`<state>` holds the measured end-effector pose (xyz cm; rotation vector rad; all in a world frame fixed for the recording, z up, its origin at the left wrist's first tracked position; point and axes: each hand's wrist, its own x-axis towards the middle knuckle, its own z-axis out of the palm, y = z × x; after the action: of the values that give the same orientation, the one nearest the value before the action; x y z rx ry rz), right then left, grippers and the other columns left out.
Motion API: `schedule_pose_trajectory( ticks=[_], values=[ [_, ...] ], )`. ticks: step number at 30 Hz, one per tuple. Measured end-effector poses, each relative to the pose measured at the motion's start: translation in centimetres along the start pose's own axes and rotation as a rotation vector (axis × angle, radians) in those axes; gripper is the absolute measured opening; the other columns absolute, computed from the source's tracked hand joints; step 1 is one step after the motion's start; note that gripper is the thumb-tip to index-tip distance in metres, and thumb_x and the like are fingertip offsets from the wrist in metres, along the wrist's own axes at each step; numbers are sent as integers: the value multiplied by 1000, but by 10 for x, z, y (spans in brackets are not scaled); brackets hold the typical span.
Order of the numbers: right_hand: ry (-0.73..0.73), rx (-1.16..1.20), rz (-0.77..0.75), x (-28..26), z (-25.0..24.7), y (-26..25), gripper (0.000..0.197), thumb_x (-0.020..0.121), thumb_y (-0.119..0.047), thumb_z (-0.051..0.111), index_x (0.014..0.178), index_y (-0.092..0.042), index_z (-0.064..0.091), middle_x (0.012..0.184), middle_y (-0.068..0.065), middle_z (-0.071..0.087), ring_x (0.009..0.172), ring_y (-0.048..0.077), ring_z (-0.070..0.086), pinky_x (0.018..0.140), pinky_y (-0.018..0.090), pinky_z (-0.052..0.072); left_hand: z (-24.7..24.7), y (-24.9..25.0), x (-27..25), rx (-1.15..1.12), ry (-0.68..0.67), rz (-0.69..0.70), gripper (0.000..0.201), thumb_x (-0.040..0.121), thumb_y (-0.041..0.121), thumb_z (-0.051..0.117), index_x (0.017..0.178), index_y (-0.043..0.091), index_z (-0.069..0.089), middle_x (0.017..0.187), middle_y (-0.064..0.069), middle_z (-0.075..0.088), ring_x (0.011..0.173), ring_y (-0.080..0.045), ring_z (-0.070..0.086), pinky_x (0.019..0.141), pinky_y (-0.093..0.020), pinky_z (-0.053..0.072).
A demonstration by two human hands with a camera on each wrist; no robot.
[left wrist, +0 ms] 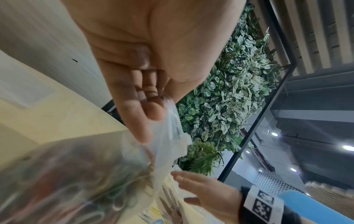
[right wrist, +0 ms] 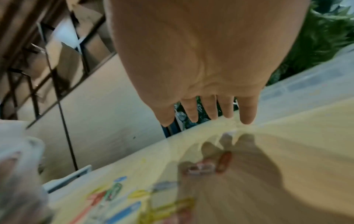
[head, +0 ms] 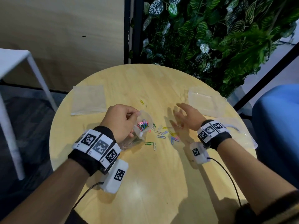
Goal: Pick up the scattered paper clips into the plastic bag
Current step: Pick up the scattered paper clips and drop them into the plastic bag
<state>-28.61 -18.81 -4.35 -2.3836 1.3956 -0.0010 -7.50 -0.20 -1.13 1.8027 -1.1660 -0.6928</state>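
My left hand (head: 123, 120) pinches the rim of a clear plastic bag (head: 142, 125) and holds its mouth open above the round wooden table (head: 145, 183). Several coloured paper clips (head: 143, 125) lie inside the bag. In the left wrist view the fingers (left wrist: 141, 115) curl on the bag's film (left wrist: 168, 136). Scattered paper clips (head: 163, 135) lie on the table just right of the bag, and one yellow clip (head: 142, 101) lies farther back. My right hand (head: 186, 117) hovers over the clips, fingers spread and straight, holding nothing. The right wrist view shows blurred clips (right wrist: 118, 197) below the hand (right wrist: 206, 112).
A flat clear bag (head: 89, 101) lies at the table's back left. More clear bags (head: 203, 101) lie at the back right and along the right edge (head: 242, 135). A plant wall (head: 210, 38) stands behind, a white table (head: 14, 60) to the left, a blue seat (head: 278, 126) to the right.
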Motion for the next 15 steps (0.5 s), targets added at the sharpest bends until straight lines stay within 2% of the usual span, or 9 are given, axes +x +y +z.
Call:
schedule_pose_trajectory(
  ticks=[2, 5, 8, 10, 11, 13, 15],
  values=[
    [-83, -67, 40, 9, 6, 6, 58, 101, -43, 37, 150, -14, 29, 157, 14, 25, 140, 29, 34, 112, 36, 27, -9, -3, -3, 10, 12, -8, 19, 96, 11, 57, 102, 11, 75, 62, 13, 64, 41, -10, 63, 50, -31, 60],
    [-201, -227, 29, 10, 7, 6, 46, 102, -34, 33, 139, -7, 43, 144, 17, 41, 128, 31, 43, 104, 39, 34, -24, -6, -4, 50, 34, -7, 18, 96, 14, 58, 100, 13, 76, 56, 18, 61, 42, -14, 65, 51, -34, 60],
    [-233, -271, -8, -13, 12, -10, 40, 102, -30, 35, 130, -5, 51, 136, 16, 49, 123, 33, 46, 102, 42, 38, -35, -6, -3, 86, 37, 6, 19, 96, 17, 58, 100, 14, 76, 61, 9, 65, 45, -19, 68, 54, -37, 60],
    [-228, -236, 6, -34, 21, -29, 42, 102, -39, 32, 126, -10, 51, 129, 15, 53, 114, 33, 52, 93, 39, 43, -39, -6, -2, 91, 41, 14, 18, 96, 18, 58, 100, 14, 76, 63, 4, 67, 47, -21, 69, 57, -41, 61],
    [-255, -221, 18, -42, 26, -40, 48, 100, -46, 32, 130, -12, 48, 129, 15, 52, 114, 33, 52, 93, 39, 43, -39, -5, -2, 99, 41, 18, 18, 97, 17, 58, 100, 14, 75, 64, 2, 68, 47, -22, 69, 57, -41, 61],
    [-305, -232, 39, -52, 40, -61, 74, 91, -64, 40, 146, -15, 29, 138, 15, 42, 120, 36, 50, 96, 42, 44, -39, -3, -3, 109, 39, 28, 19, 97, 17, 57, 101, 14, 75, 64, 1, 68, 48, -23, 70, 58, -41, 60],
    [-295, -281, 95, -52, 56, -78, 91, 83, -71, 45, 151, -22, 11, 144, 19, 34, 123, 40, 48, 98, 47, 45, -38, -2, -6, 109, 36, 30, 20, 97, 17, 57, 101, 13, 75, 64, 0, 67, 48, -22, 70, 57, -41, 60]
  ],
)
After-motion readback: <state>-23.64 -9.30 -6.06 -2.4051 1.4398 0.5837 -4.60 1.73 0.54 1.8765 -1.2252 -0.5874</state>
